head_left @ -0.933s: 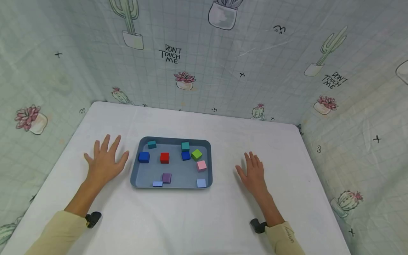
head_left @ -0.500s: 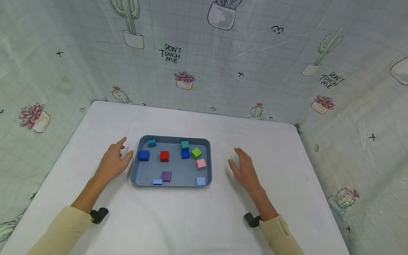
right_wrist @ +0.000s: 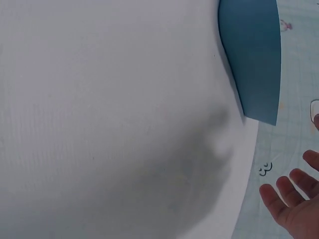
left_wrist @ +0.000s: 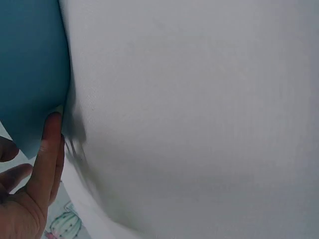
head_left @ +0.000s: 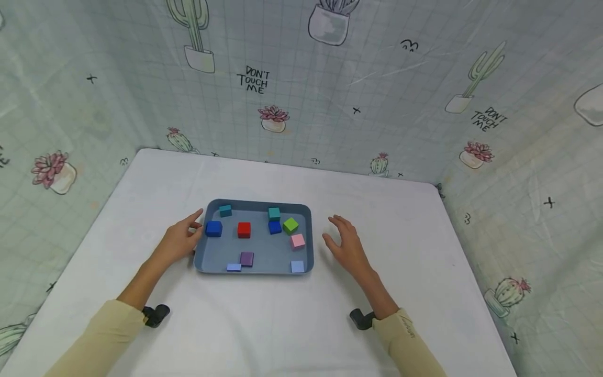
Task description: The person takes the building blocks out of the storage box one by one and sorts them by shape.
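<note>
A shallow blue-grey tray (head_left: 264, 268) lies on the white table, with several small coloured blocks inside. Among them are a red block (head_left: 244, 230), a green block (head_left: 290, 225) and a pink block (head_left: 297, 241). My left hand (head_left: 179, 242) is at the tray's left side. In the left wrist view its thumb and fingers (left_wrist: 46, 154) are mostly straight, one fingertip touching the tray's outer wall (left_wrist: 35, 64). My right hand (head_left: 347, 246) hovers apart from the tray's right side, fingers relaxed and holding nothing. The right wrist view shows its loosely spread fingers (right_wrist: 273, 200) away from the tray wall (right_wrist: 251, 59).
White table surface (head_left: 395, 220) surrounds the tray. Cloth walls (head_left: 301, 78) with a cactus print stand behind the table and on both sides. A dark camera (head_left: 157, 315) sits on the left wrist, another camera (head_left: 360, 319) on the right wrist.
My left hand has moved right to the tray's left edge, its spread fingers drawing closer together. My right hand has moved left towards the tray. The tray and blocks stay in place.
</note>
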The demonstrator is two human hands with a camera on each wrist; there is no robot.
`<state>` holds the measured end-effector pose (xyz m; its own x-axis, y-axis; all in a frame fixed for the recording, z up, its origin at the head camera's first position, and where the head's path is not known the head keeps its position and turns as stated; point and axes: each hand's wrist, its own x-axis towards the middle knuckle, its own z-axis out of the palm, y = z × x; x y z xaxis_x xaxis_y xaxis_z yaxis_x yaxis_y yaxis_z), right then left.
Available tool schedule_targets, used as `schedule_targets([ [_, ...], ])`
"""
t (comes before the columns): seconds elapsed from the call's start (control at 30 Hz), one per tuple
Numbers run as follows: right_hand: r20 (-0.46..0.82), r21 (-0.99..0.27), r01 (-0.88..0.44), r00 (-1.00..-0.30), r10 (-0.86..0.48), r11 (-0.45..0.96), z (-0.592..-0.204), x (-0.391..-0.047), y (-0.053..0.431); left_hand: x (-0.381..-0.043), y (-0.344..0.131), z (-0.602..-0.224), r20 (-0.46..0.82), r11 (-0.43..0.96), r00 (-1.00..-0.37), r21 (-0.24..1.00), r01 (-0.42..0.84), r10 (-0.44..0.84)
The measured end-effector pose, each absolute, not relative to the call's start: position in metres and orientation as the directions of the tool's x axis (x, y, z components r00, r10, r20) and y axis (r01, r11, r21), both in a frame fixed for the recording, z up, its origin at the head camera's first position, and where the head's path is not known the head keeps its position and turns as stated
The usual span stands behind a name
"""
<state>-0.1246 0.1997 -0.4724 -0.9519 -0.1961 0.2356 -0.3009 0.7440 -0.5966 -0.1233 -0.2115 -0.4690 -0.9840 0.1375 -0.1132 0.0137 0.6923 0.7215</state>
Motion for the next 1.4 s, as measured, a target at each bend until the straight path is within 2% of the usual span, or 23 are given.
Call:
schedule_targets([
  [0.2,0.226,-0.615,-0.316,-0.948,-0.222,0.723,-0.475,-0.126,0.192,-0.122,-0.215,-0.473,-0.162,0.669,-0.97,0.743,0.002,0.183],
  [0.4,0.232,-0.604,-0.339,-0.941,-0.248,0.722,-0.478,-0.126,0.185,-0.122,-0.224,-0.48,-0.255,0.509,-0.948,0.851,-0.127,0.19],
  [0.57,0.256,-0.597,-0.37,-0.929,-0.268,0.712,-0.479,-0.127,0.18,-0.123,-0.226,-0.481,-0.281,0.419,-0.935,0.892,-0.171,0.218],
  [1.4,0.171,-0.545,-0.427,-0.899,-0.403,0.722,-0.47,-0.133,0.167,-0.124,-0.228,-0.482,-0.325,0.38,-0.915,0.899,-0.22,0.239],
])
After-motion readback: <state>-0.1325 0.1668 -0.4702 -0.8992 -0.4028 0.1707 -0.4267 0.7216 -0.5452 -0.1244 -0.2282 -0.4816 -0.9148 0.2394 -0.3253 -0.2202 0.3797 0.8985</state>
